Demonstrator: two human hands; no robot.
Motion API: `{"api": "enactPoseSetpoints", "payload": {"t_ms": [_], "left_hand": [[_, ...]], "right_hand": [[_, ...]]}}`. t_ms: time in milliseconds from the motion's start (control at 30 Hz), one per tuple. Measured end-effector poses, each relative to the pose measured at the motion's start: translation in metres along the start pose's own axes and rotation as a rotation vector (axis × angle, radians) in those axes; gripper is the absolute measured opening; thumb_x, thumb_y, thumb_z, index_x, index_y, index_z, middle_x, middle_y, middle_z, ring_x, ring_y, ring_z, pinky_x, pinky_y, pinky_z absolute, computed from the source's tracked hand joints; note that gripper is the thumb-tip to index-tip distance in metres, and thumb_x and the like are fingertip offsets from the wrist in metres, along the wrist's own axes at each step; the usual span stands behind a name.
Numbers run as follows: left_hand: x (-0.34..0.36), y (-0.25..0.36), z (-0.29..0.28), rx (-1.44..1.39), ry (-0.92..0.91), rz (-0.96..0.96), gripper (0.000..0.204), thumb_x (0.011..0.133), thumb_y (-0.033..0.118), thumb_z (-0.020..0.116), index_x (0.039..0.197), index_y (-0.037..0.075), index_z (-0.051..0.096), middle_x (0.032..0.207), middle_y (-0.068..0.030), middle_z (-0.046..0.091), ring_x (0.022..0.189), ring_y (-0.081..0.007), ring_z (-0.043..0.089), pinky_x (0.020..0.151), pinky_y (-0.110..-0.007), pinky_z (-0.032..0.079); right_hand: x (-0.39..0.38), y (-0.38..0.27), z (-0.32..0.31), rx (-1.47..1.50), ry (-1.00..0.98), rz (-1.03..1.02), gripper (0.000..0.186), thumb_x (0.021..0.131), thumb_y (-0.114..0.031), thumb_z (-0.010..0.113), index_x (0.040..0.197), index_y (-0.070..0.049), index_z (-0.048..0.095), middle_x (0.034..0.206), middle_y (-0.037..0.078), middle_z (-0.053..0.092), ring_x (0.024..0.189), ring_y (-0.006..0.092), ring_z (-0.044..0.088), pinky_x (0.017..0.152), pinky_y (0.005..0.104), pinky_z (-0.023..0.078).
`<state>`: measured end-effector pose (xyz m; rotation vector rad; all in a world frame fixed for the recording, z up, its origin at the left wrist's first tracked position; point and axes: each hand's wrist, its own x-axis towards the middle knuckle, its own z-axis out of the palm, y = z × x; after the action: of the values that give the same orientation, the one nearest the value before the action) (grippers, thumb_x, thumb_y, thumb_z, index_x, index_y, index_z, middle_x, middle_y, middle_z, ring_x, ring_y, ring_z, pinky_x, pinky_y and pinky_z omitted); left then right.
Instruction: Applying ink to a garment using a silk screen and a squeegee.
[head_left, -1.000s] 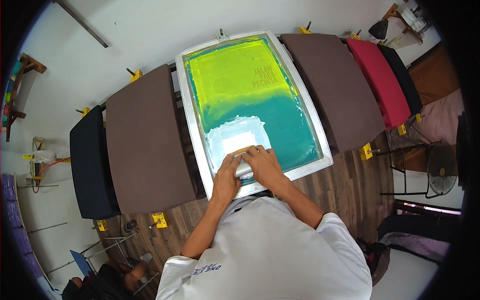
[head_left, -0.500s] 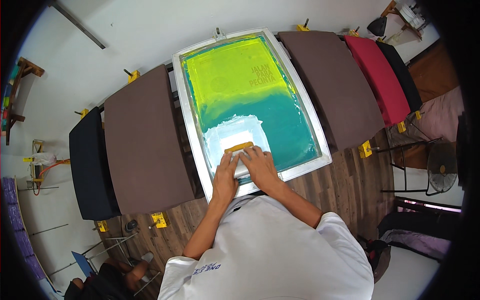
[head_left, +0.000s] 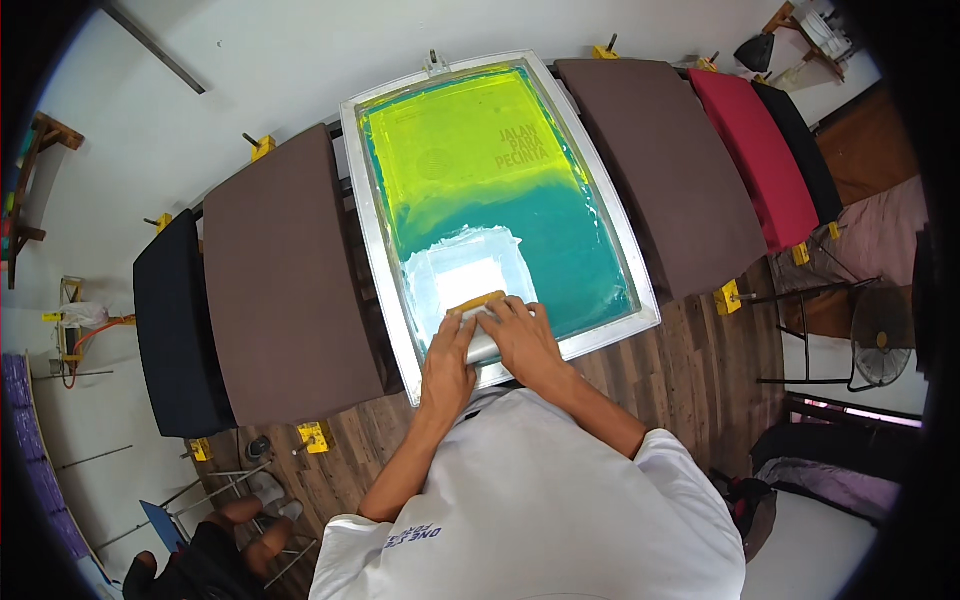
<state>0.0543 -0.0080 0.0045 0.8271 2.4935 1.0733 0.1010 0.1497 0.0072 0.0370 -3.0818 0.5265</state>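
My left hand (head_left: pixel 448 358) and my right hand (head_left: pixel 516 338) are side by side, both closed on a squeegee with a grey body (head_left: pixel 485 347) and a yellow-orange strip (head_left: pixel 474 302) along its far side. It rests on the near part of a silk-screen mesh (head_left: pixel 570 250), which is teal here and yellow-green at the far end with some lettering. White ink (head_left: pixel 425 275) lies around the squeegee, with a brighter white patch just beyond it. A silver metal frame (head_left: pixel 612 334) surrounds the mesh. My fingers hide part of the squeegee.
Brown padded boards (head_left: pixel 285 280) flank the screen, with a red board (head_left: pixel 745 150) and black ones farther out. Yellow clamps (head_left: pixel 728 297) stick out at their ends. A standing fan (head_left: pixel 882 335) is at the right. Another person (head_left: pixel 205 565) sits at the lower left.
Both hands have drawn the squeegee slightly toward me, and the bright white patch beyond it looks longer. The seated person's legs have shifted.
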Motion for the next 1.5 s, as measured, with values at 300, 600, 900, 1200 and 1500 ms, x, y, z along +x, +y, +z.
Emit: {"api": "enactPoseSetpoints", "payload": {"t_ms": [300,600,900,1200,1500], "left_hand": [[0.001,0.002,-0.003,0.029,0.005,0.030,0.072,0.064,-0.019,0.059,0.134,-0.002,0.056,0.141,-0.0274,0.050,0.134,-0.0431,0.046,0.112,-0.043,0.039],[-0.001,0.005,-0.005,0.114,-0.013,0.083,0.070,0.062,-0.017,0.060,0.131,-0.004,0.058,0.137,-0.0292,0.053,0.128,-0.0443,0.051,0.105,-0.047,0.043],[-0.008,0.000,-0.004,0.097,0.026,0.103,0.068,0.063,-0.016,0.061,0.129,-0.005,0.059,0.135,-0.0299,0.054,0.125,-0.0441,0.053,0.102,-0.047,0.044],[-0.015,0.000,0.001,0.138,-0.062,0.067,0.073,0.065,-0.013,0.066,0.137,-0.001,0.053,0.141,-0.0249,0.050,0.135,-0.0374,0.046,0.107,-0.048,0.037],[-0.022,0.005,0.008,0.161,-0.073,0.054,0.074,0.065,-0.010,0.067,0.137,0.001,0.053,0.142,-0.0235,0.049,0.136,-0.0349,0.045,0.109,-0.051,0.032]], "right_hand": [[-0.004,-0.001,0.000,-0.013,-0.068,-0.021,0.040,0.082,-0.004,0.061,0.122,-0.007,0.061,0.127,0.011,0.057,0.122,0.0271,0.051,0.094,0.0475,0.040],[-0.010,-0.004,-0.007,0.061,-0.060,0.037,0.046,0.079,0.003,0.059,0.124,-0.005,0.061,0.130,0.012,0.057,0.124,0.0291,0.050,0.097,0.0475,0.039],[-0.010,-0.012,-0.011,0.039,-0.064,0.038,0.042,0.080,0.002,0.058,0.122,-0.005,0.062,0.129,0.013,0.058,0.123,0.0296,0.050,0.096,0.0471,0.039],[-0.017,-0.011,-0.006,0.063,-0.039,0.046,0.042,0.081,0.001,0.059,0.122,-0.005,0.062,0.127,0.013,0.058,0.122,0.0304,0.051,0.094,0.0463,0.041],[-0.024,-0.004,-0.016,0.062,-0.104,0.022,0.046,0.077,0.002,0.061,0.123,-0.005,0.061,0.128,0.012,0.057,0.122,0.0320,0.051,0.093,0.0471,0.041]]}}
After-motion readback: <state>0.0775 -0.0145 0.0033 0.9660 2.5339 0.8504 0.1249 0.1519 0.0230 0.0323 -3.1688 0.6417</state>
